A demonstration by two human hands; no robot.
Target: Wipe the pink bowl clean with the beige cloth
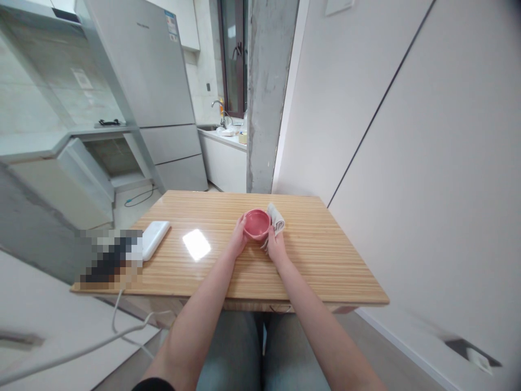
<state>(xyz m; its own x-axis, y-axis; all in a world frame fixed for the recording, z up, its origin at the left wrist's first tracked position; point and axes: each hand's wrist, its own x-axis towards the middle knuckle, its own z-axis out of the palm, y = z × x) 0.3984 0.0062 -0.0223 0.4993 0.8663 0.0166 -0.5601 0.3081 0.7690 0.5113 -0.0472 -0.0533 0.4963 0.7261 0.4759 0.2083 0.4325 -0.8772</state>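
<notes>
A pinkish-red bowl (257,224) is held between both hands above the middle of the wooden table, its opening tipped toward me. My left hand (239,237) grips the bowl's left side, fingers closed at the rim. A pale folded cloth (276,218) is in my right hand (277,244), pressed against the bowl's right side. Part of the cloth hangs below the bowl near my right fingers. The fingertips of the right hand are partly hidden behind the cloth and bowl.
The wooden table (325,255) spans the space before me. On its left lie a white box-like device (157,239) and a blurred-out item (109,263); a white cable (116,315) hangs off the edge. Beyond stand a fridge (150,76), a concrete pillar (266,98) and a sink counter (223,157).
</notes>
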